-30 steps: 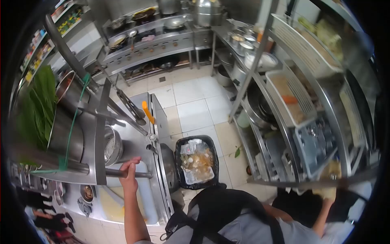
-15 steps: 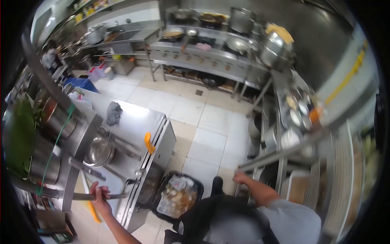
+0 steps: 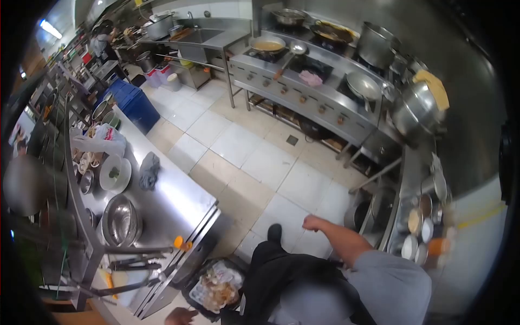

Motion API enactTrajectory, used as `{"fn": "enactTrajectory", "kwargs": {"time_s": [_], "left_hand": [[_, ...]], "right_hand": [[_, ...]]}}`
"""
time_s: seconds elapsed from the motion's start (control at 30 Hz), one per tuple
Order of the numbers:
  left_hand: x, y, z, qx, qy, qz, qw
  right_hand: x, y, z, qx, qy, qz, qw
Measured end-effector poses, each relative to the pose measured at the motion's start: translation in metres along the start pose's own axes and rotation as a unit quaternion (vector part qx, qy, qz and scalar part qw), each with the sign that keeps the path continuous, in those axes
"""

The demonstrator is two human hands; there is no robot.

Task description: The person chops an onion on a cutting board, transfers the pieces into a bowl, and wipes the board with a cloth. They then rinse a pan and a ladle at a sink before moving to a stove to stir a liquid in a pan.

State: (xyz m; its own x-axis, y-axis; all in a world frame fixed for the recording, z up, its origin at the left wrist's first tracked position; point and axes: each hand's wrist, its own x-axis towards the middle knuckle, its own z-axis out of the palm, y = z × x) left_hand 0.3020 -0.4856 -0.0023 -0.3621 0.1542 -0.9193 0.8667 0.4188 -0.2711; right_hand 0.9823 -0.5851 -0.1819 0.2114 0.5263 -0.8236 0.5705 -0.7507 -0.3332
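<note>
- While the right hand (image 3: 313,222) hangs loosely curled and empty over the pale floor tiles (image 3: 260,162), out in front of the dark apron (image 3: 287,281), it touches nothing; half a second ago it was reaching toward the frame of the shelf rack on that side, so it has come away from the rack.
- Low at the bottom edge, the left hand (image 3: 181,316) shows only in part, too little to tell how far open it is or whether it holds anything; a moment ago it gripped a metal bar at the tabletop's near end, and it has let that go.
- Nearest the left hand sits the black waste bin (image 3: 216,286), full of food scraps and wrappers, on the floor just beside the steel tabletop (image 3: 173,200).
- On the tabletop lie a large steel bowl (image 3: 120,222), a white plate (image 3: 116,174), a grey cloth (image 3: 149,170) and, near the front edge, an orange-handled tool (image 3: 180,244).
- Farther off stand the stove range (image 3: 309,86) with its pans, a big steel pot (image 3: 417,108) at the right, and blue crates (image 3: 132,103) beyond the tabletop.
- With both hands off their supports and the view swung toward the open floor, the person seems to be turning away from the tabletop.
</note>
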Motion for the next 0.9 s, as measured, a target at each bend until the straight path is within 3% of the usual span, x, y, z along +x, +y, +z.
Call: {"fn": "enactTrajectory", "kwargs": {"time_s": [0.03, 0.07, 0.1, 0.13, 0.17, 0.2, 0.23, 0.27, 0.3, 0.37, 0.43, 0.5, 0.53, 0.63, 0.67, 0.7, 0.8, 0.83, 0.87, 0.9], "left_hand": [[-0.033, 0.055, 0.016, -0.012, -0.025, 0.148, 0.989], [-0.031, 0.088, 0.019, 0.160, -0.026, 0.489, 0.857], [-0.080, 0.164, 0.022, 0.111, -0.075, 0.381, 0.915], [-0.022, 0.196, 0.030, 0.181, 0.079, 0.682, 0.704], [-0.078, 0.257, 0.015, 0.051, -0.071, 0.632, 0.770], [-0.144, 0.307, -0.002, 0.015, -0.048, 0.487, 0.872], [-0.144, 0.345, -0.012, 0.017, -0.021, 0.484, 0.875], [-0.164, 0.373, -0.026, 0.065, 0.075, 0.538, 0.837], [-0.188, 0.396, -0.040, 0.062, 0.073, 0.535, 0.839], [-0.226, 0.432, -0.067, -0.027, 0.148, 0.571, 0.807], [-0.229, 0.458, -0.090, -0.047, 0.165, 0.569, 0.804], [-0.236, 0.479, -0.113, -0.043, 0.202, 0.513, 0.833], [-0.222, 0.489, -0.118, -0.053, 0.240, 0.524, 0.816], [-0.187, 0.520, -0.133, 0.005, 0.286, 0.475, 0.832], [-0.186, 0.538, -0.138, 0.009, 0.247, 0.420, 0.873], [-0.177, 0.554, -0.146, 0.008, 0.247, 0.411, 0.877], [-0.137, 0.586, -0.151, -0.167, 0.098, 0.360, 0.912], [-0.138, 0.596, -0.162, -0.118, 0.113, 0.362, 0.918], [-0.142, 0.614, -0.171, -0.087, 0.128, 0.358, 0.921], [-0.143, 0.624, -0.179, -0.072, 0.118, 0.347, 0.928]], "right_hand": [[0.006, -0.009, -0.011, -0.060, -0.032, 0.003, 0.998], [0.011, -0.018, -0.022, -0.081, -0.043, 0.001, 0.996], [0.019, -0.027, -0.035, -0.089, -0.055, 0.001, 0.994], [0.027, -0.034, -0.049, -0.087, -0.066, -0.022, 0.994], [0.038, -0.042, -0.064, -0.128, -0.080, -0.056, 0.987], [0.044, -0.047, -0.080, -0.118, -0.071, -0.085, 0.987], [0.050, -0.050, -0.101, -0.112, -0.064, -0.112, 0.985], [0.071, -0.049, -0.128, -0.118, -0.064, -0.111, 0.985], [0.102, -0.044, -0.147, -0.120, -0.053, -0.151, 0.980], [0.128, -0.053, -0.183, -0.116, -0.047, -0.192, 0.973], [0.140, -0.082, -0.247, 0.022, -0.001, -0.056, 0.998], [0.186, -0.092, -0.283, 0.129, 0.034, -0.047, 0.990], [0.209, -0.103, -0.301, 0.149, 0.035, -0.051, 0.987], [0.300, -0.160, -0.371, 0.145, 0.009, -0.087, 0.985], [0.334, -0.187, -0.394, 0.204, 0.026, -0.087, 0.975], [0.369, -0.214, -0.422, 0.261, 0.042, -0.088, 0.960], [0.558, -0.252, -0.490, 0.208, 0.045, -0.252, 0.944], [0.711, -0.195, -0.475, 0.033, 0.303, -0.451, 0.839], [0.642, -0.236, -0.525, 0.134, 0.270, -0.426, 0.853], [0.630, -0.262, -0.572, 0.212, 0.177, -0.355, 0.893]]}}
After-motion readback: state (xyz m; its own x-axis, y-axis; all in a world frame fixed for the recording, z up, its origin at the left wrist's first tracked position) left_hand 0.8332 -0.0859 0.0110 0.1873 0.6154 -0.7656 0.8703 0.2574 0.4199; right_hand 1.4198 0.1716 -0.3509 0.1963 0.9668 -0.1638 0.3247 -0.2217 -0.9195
